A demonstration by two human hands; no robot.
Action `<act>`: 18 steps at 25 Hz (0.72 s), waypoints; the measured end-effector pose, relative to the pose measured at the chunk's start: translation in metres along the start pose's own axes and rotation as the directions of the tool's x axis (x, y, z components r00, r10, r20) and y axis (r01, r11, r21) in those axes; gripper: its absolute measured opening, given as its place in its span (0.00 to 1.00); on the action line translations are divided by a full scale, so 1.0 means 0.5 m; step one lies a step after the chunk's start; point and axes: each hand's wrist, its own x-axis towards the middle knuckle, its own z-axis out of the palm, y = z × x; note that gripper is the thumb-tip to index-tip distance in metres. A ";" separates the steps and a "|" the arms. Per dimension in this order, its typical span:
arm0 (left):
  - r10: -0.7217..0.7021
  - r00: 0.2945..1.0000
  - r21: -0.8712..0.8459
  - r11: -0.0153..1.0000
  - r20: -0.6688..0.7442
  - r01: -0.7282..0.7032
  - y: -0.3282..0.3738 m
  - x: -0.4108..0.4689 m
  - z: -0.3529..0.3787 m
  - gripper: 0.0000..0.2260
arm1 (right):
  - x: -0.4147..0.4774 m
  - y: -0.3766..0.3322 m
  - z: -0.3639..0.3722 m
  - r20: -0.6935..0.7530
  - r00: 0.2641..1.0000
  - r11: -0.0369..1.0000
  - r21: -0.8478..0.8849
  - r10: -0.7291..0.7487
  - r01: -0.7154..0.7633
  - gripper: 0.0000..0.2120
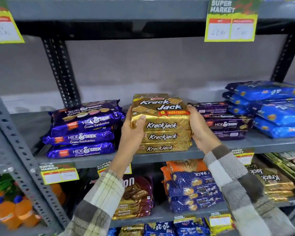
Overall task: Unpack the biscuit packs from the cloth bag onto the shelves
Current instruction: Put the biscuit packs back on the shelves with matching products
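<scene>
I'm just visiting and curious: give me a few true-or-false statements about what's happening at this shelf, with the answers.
1. Both hands, the left hand and the right hand, hold the gold Krackjack stack. True.
2. The stack sits on the bottom shelf. False: it is at the middle shelf.
3. Purple Hide & Seek packs lie left of the stack. True.
4. The blue packs on the right stand upright. False: they lie flat, piled.
5. A price tag hangs from the shelf above. True.

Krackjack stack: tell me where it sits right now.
Head view, centre of the middle shelf: the Krackjack stack sits between purple Hide & Seek packs, gripped by left hand and right hand.
</scene>
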 end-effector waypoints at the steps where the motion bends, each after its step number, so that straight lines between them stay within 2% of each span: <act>1: 0.006 1.000 0.007 1.000 -0.006 -0.006 -0.003 0.007 0.002 0.23 | 0.011 0.003 0.005 -0.008 1.000 1.000 -0.002 0.000 0.000 0.24; 4: 0.021 1.000 0.030 0.999 -0.014 -0.021 -0.012 0.023 0.002 0.23 | 0.035 0.012 0.014 -0.013 1.000 1.000 0.003 -0.019 0.019 0.26; 10: -0.003 1.000 0.059 0.998 -0.023 0.005 -0.050 0.060 0.002 0.35 | 0.051 0.022 0.020 -0.022 0.998 0.998 0.017 -0.060 0.060 0.29; 15: -0.012 0.999 0.098 0.995 -0.047 0.017 -0.041 0.045 -0.007 0.33 | 0.031 0.012 0.013 0.017 0.999 0.999 0.014 -0.039 0.038 0.32; 17: 0.042 0.997 0.174 0.984 -0.068 -0.029 -0.014 0.009 -0.006 0.32 | -0.001 0.005 0.010 -0.003 0.994 0.986 -0.124 -0.110 0.109 0.34; 18: 0.084 0.994 0.236 0.970 -0.071 -0.065 0.000 -0.015 -0.006 0.31 | -0.020 0.003 0.012 -0.051 0.971 0.941 -0.264 -0.234 0.213 0.33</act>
